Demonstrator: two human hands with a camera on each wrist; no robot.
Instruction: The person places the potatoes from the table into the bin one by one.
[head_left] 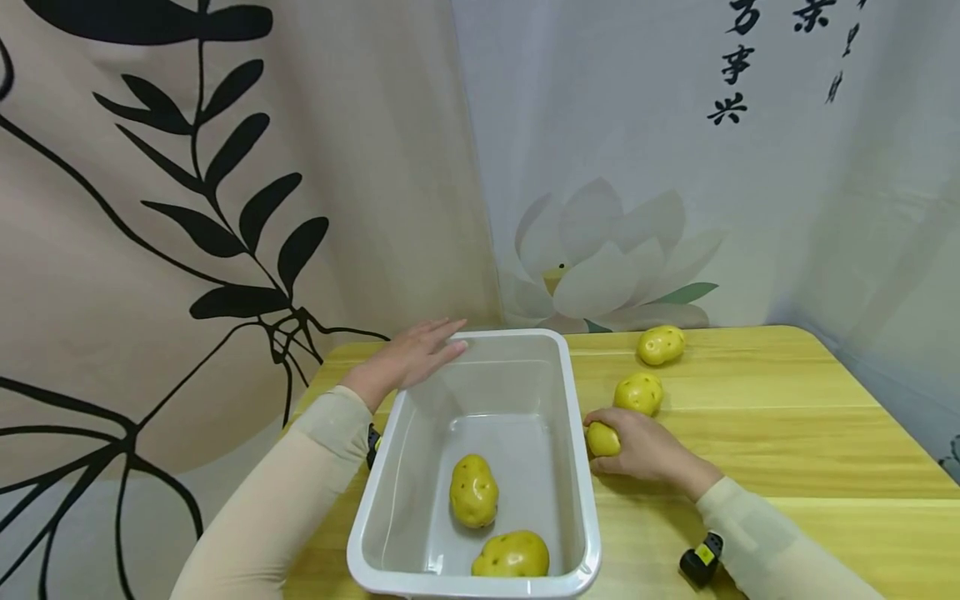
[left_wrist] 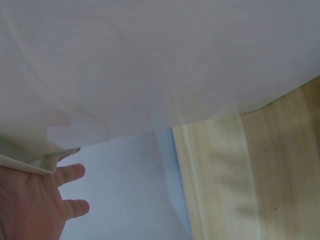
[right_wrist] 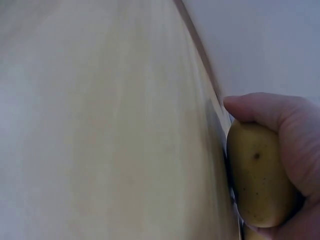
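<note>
My right hand [head_left: 637, 443] grips a yellow potato [head_left: 603, 439] just outside the right wall of a white plastic basin [head_left: 562, 467]. In the right wrist view the thumb curls over the top of this potato [right_wrist: 260, 175]. My left hand [head_left: 408, 357] rests on the basin's far left rim with its fingers extended; the left wrist view shows the palm [left_wrist: 30, 205] against the rim's underside. Inside the basin lie two potatoes, one near the middle [head_left: 474, 492] and another by the near wall [head_left: 512, 554].
Two more potatoes lie on the wooden table [head_left: 787, 425] beyond my right hand, a nearer potato [head_left: 638, 393] and a farther potato [head_left: 661, 345] close to the back edge. Behind the table hangs a printed curtain [head_left: 405, 167].
</note>
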